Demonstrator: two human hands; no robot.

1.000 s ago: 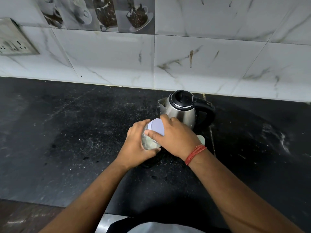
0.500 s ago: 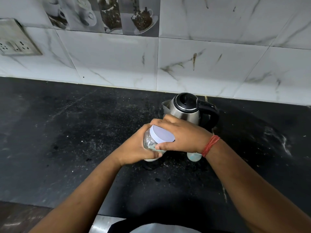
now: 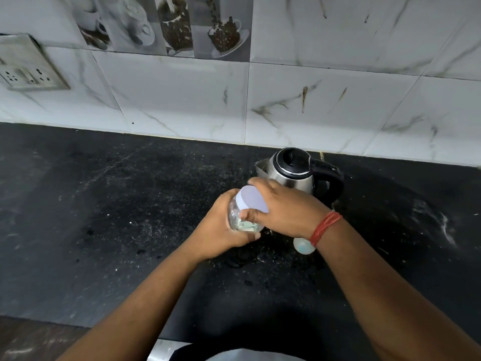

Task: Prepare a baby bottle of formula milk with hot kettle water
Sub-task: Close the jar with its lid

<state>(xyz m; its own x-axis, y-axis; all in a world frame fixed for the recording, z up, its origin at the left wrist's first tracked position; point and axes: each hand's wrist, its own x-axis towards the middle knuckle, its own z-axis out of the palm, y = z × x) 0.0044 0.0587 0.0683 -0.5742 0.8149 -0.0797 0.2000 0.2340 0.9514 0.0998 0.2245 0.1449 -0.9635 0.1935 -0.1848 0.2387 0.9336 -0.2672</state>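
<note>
A clear jar (image 3: 235, 216) with a pale lilac lid (image 3: 253, 199) is held tilted above the black counter (image 3: 117, 204). My left hand (image 3: 221, 230) grips the jar's body from the left and below. My right hand (image 3: 283, 207) is curled over the lid, fingers round its rim. Pale contents show in the jar's bottom. Just behind the hands stands a steel kettle (image 3: 291, 175) with a black lid and its handle to the right. A small pale rounded object (image 3: 303, 246) lies on the counter under my right wrist, mostly hidden.
A marble-tiled wall (image 3: 312, 100) rises behind the counter, with a socket plate (image 3: 28, 71) at far left. The counter's front edge runs along the bottom left. A dark smudge or small item (image 3: 238, 259) sits below the jar.
The jar has been lifted slightly and tilted so the lid faces me more. My right hand has turned round the lid. The view has shifted a little downward.
</note>
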